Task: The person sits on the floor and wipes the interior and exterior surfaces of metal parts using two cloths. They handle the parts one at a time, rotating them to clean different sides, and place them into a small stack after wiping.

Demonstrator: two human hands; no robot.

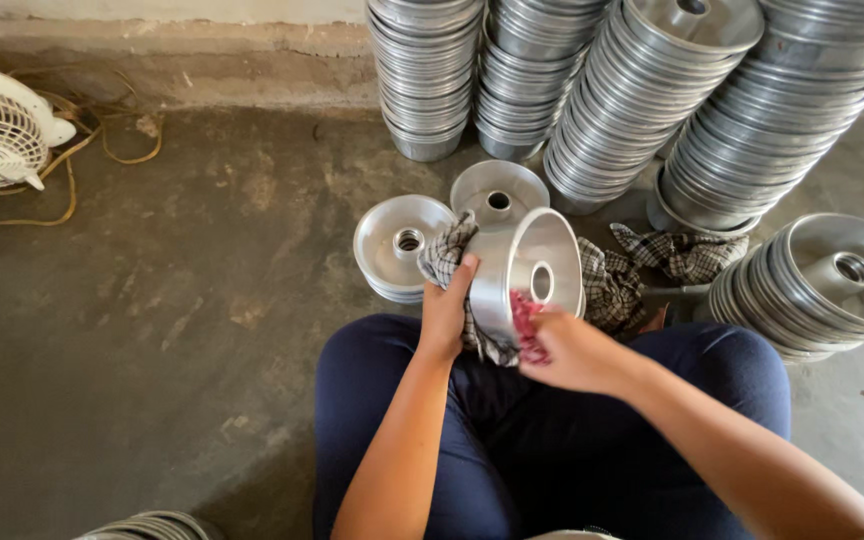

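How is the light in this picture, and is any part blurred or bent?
Head view: soft daylight, mild glare on the stacked pans; right hand with red cloth slightly motion-blurred; left hand and held pan sharp; stacks lean outward from wide-angle distortion.

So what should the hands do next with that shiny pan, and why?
Probably sweep the red cloth round the inside wall. The right hand presses it just inside the rim of the ring pan, which the left hand steadies through a checked cloth, open side facing the person.
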